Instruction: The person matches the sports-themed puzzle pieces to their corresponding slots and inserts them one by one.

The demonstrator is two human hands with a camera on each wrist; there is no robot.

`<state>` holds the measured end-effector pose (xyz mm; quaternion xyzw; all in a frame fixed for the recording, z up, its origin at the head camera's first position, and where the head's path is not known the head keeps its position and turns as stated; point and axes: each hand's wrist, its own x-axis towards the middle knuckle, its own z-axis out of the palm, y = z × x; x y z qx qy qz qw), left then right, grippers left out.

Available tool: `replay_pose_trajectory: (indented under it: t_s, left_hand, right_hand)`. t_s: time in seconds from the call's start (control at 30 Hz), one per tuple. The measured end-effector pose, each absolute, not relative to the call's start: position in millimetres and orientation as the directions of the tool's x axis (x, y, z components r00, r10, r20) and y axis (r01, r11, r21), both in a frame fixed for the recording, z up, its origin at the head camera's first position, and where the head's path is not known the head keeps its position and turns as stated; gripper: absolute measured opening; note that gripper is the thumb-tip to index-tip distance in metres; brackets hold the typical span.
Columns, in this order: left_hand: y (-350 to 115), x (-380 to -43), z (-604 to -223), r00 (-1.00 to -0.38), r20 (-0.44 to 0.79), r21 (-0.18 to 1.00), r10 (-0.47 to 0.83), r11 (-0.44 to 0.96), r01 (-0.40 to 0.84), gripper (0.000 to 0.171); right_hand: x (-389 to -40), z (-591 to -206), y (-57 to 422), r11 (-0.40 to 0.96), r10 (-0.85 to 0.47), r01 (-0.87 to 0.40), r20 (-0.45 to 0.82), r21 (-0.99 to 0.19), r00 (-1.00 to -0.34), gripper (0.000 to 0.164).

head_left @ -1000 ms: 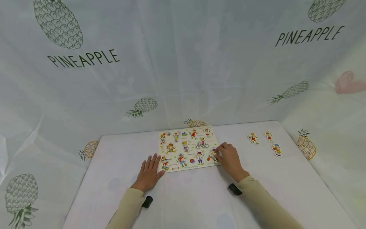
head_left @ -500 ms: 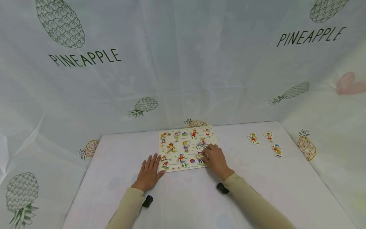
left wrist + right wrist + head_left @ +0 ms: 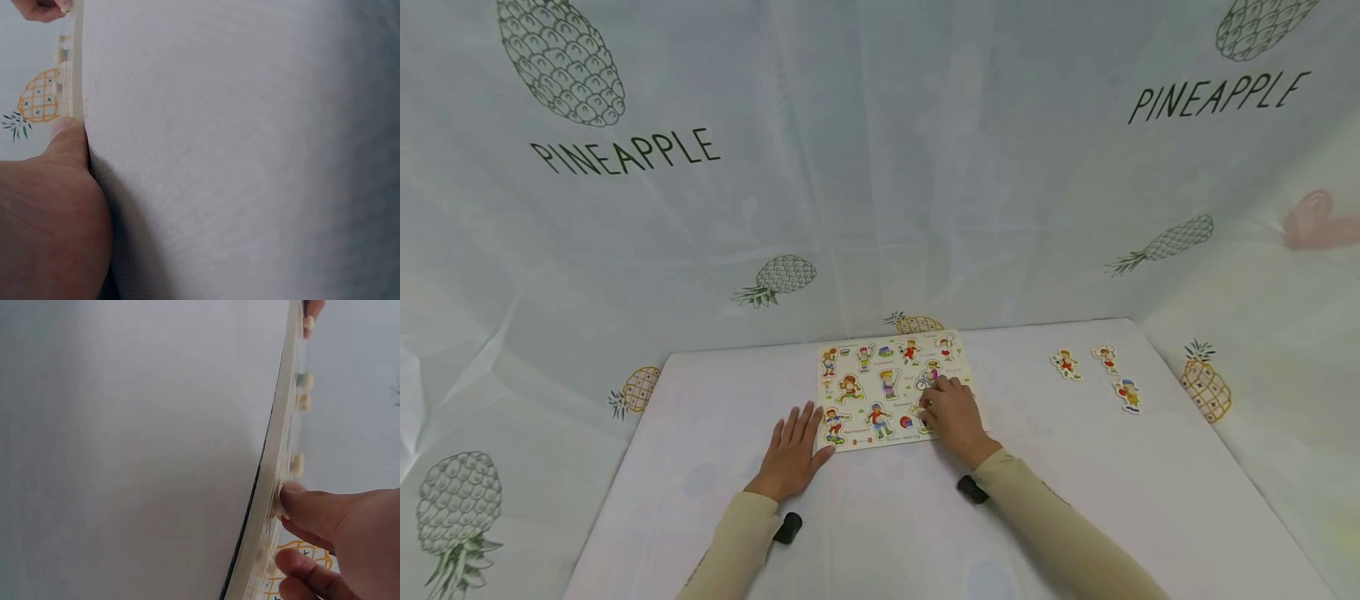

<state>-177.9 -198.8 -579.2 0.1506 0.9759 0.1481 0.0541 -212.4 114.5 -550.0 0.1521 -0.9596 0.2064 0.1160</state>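
Observation:
A cream wooden peg puzzle board [image 3: 868, 385] with printed sports figures lies flat at the middle back of the table. My left hand [image 3: 788, 454] rests with spread, straight fingers at its left edge; in the left wrist view the thumb [image 3: 70, 139] touches the board's side. Over the board's lower right part, my right hand [image 3: 953, 421] pinches the knob [image 3: 283, 516] of a puzzle piece between thumb and index finger. That hand hides most of this piece from above. More pale knobs [image 3: 304, 381] stick up from the board in the right wrist view.
Three loose figure pieces lie to the right on the white table: a footballer [image 3: 1065, 364], a red-clothed player [image 3: 1106, 358] and a blue-capped player [image 3: 1128, 395]. A pineapple-printed curtain [image 3: 880, 183] rises behind the table's back edge.
My right hand has moved left along the board, from its lower right corner to the figure beside it. My left hand and the loose pieces have stayed put.

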Motion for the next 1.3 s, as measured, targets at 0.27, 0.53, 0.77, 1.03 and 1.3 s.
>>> replay_pose_trajectory:
  t_s: [0.27, 0.53, 0.77, 1.03, 1.3]
  left_hand:
    - [-198.8, -178.1, -578.0, -0.948, -0.071, 0.312, 0.309, 0.910, 0.273, 0.078]
    - [-197.3, -177.1, -575.3, -0.950, -0.076, 0.315, 0.302, 0.911, 0.265, 0.078]
    - [-198.6, -177.8, -578.9, -0.949, -0.070, 0.304, 0.309, 0.912, 0.274, 0.078]
    - [-201.3, -179.1, -585.1, -0.943, -0.045, 0.290, 0.329, 0.908, 0.303, 0.077]
    - [-201.6, -178.3, -583.1, -0.942, -0.039, 0.296, 0.333, 0.904, 0.307, 0.078]
  right_hand:
    - [-209.6, -549.4, 125.3, 0.871, -0.222, -0.322, 0.288, -0.372, -0.932, 0.016]
    - [-206.3, -541.8, 176.1, 0.864, -0.108, -0.246, 0.316, -0.439, -0.943, 0.017]
    - [-201.4, -538.8, 238.1, 0.887, 0.005, -0.163, 0.362, -0.433, -0.932, 0.018]
    - [-192.5, -537.9, 300.8, 0.910, 0.089, -0.096, 0.415, -0.404, -0.906, 0.019]
    - [-187.6, -539.4, 346.3, 0.920, 0.169, 0.019, 0.350, -0.392, -0.921, 0.024]
